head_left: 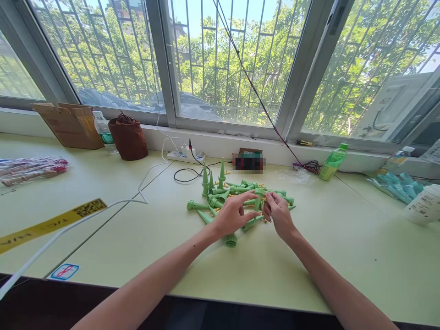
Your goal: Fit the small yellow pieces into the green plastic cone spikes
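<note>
A green plastic watering spike (258, 194) is upright, cap end up, above the pile. My left hand (234, 214) has its thumb and fingers curved against the spike's left side, holding it. My right hand (279, 214) is closed in a pinch at the spike's right side, on a small yellow valve piece (264, 199) mostly hidden by the fingertips. Around and behind both hands lies a loose pile of green spikes (196, 205) with small yellow pieces among them. A few spikes (222, 174) stand point up at the back left. One spike's open end (230, 241) faces me below my left wrist.
A white power strip (185, 156) and black cable stand behind the pile. A green-capped bottle (333, 162) is at the right, with bagged blue items (400, 187) and a white cup (424, 206). Left are a brown bag (128, 137), a cardboard box (70, 126) and a white cable (140, 190).
</note>
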{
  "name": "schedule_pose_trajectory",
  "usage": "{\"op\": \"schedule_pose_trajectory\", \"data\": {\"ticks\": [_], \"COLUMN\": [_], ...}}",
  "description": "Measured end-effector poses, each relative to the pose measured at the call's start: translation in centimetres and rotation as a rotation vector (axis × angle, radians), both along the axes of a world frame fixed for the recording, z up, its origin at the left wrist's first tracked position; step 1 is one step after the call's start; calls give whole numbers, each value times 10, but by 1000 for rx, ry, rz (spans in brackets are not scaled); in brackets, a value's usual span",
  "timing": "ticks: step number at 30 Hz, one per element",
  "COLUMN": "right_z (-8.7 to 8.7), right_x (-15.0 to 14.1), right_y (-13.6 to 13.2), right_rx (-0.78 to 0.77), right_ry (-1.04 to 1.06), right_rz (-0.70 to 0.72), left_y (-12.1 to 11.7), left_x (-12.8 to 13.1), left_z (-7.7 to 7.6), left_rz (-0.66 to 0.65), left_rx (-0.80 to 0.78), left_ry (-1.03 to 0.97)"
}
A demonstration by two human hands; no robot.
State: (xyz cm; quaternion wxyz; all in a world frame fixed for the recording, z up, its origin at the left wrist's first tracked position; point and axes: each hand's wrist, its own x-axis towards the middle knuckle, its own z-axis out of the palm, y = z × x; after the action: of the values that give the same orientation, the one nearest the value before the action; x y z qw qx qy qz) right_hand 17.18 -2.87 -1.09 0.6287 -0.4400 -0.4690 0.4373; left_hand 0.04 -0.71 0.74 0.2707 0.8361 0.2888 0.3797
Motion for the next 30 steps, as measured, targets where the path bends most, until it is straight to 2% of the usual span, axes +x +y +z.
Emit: {"op": "schedule_pose_trajectory", "data": {"ticks": [6,11,20,24,30], "right_z": [1,4,6,9,8], "right_x": [0,-1,-1,-2,-3], "right_y": [0,-1,-5,-6,-7], "right_rx": [5,20,34,24,6], "right_ry": [54,66,58,45,19], "right_rz": [42,89,184,220,280], "left_y": [1,2,6,8,7], "left_x": [2,2,1,-1,-3], "left_z": [-3,-5,-8,-7,-4], "left_rz": [50,50,100,163,215], "left_rx": [5,-19,63,89,21], "left_ry": [64,19,39,39,56]}}
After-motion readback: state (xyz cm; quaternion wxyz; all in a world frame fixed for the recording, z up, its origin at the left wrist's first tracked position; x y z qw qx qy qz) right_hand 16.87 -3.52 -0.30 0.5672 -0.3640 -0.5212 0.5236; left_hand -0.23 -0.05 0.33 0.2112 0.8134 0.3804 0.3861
